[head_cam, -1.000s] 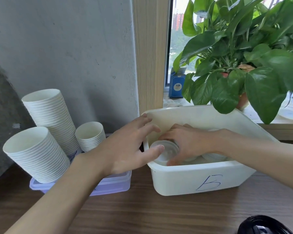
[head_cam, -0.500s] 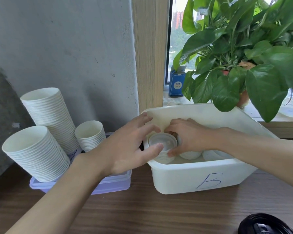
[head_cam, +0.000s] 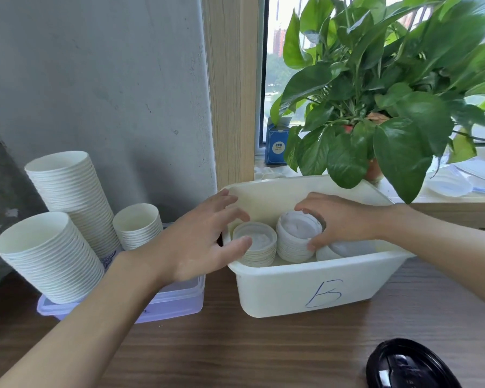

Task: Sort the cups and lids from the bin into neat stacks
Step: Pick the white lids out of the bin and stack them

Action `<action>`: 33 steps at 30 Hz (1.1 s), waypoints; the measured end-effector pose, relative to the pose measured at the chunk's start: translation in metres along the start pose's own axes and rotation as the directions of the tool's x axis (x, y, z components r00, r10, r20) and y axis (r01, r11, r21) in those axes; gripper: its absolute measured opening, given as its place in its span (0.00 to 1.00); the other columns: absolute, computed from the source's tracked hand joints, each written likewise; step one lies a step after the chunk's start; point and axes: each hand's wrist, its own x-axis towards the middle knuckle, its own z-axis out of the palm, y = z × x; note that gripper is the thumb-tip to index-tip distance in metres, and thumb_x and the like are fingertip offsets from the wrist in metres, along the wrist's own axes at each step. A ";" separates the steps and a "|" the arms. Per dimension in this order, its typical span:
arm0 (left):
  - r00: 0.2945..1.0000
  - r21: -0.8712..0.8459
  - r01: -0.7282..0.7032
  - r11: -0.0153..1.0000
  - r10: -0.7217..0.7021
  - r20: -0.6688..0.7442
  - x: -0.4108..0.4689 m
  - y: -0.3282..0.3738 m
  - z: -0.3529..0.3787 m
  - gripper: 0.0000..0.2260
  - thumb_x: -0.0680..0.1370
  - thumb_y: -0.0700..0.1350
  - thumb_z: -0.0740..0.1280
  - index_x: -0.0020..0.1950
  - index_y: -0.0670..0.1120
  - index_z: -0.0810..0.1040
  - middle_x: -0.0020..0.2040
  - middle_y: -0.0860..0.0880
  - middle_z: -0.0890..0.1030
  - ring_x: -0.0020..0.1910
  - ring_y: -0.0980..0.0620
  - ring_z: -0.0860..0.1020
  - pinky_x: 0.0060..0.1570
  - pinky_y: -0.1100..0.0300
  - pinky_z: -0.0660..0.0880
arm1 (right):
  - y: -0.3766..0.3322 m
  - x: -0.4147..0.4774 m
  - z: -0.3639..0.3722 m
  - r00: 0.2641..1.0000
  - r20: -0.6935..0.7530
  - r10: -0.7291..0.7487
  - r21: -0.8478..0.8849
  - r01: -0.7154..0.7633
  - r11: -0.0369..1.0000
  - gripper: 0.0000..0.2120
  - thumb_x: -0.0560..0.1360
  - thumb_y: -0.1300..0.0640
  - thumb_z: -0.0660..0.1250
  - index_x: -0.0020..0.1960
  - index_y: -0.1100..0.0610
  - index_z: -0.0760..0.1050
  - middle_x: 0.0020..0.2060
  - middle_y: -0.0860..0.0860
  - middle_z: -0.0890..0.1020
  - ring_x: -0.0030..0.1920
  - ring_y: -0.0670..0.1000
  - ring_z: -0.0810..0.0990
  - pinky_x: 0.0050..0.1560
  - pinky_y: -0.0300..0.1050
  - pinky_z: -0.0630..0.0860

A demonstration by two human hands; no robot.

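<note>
Two lid stacks [head_cam: 259, 254]: round, ribbed white plastic, side by side in bin [head_cam: 305, 289].
Left hand [head_cam: 199, 247]: fingers spread, thumb on left stack [head_cam: 254, 239].
Right hand [head_cam: 339, 219]: curled round tilted right stack [head_cam: 294, 236].
Cups [head_cam: 67, 205]: three ridged paper columns, left of bin.

L hand [head_cam: 199, 247] & R hand [head_cam: 345, 219] bare, nails short. L forearm [head_cam: 90, 326] & R forearm [head_cam: 445, 247] bare too, right to frame edge; slim wrists.
</note>
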 end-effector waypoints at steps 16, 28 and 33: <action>0.992 0.071 -0.115 0.991 0.118 -0.043 -0.017 0.099 0.009 0.21 0.75 0.67 0.62 0.62 0.58 0.75 0.57 0.62 0.79 0.59 0.57 0.76 0.58 0.57 0.71 | -0.063 -0.154 -0.031 0.941 -0.328 0.076 0.286 0.022 0.958 0.17 0.71 0.47 0.72 0.57 0.50 0.77 0.43 0.47 0.81 0.45 0.44 0.78 0.44 0.30 0.72; 0.975 0.053 -0.148 0.988 0.154 -0.163 -0.035 0.118 0.042 0.19 0.78 0.52 0.68 0.70 0.55 0.75 0.59 0.58 0.78 0.60 0.55 0.75 0.55 0.54 0.74 | -0.049 -0.238 0.072 0.993 0.010 0.122 0.366 -0.117 0.923 0.42 0.64 0.44 0.77 0.72 0.43 0.61 0.65 0.37 0.64 0.63 0.38 0.68 0.63 0.34 0.65; 0.976 0.031 -0.157 0.987 0.159 -0.147 -0.041 0.120 0.040 0.18 0.78 0.50 0.68 0.69 0.54 0.76 0.58 0.59 0.78 0.59 0.54 0.76 0.57 0.54 0.73 | -0.049 -0.236 0.091 0.986 -0.099 0.134 0.374 -0.088 0.923 0.40 0.64 0.48 0.78 0.71 0.44 0.62 0.63 0.40 0.65 0.61 0.43 0.71 0.63 0.38 0.69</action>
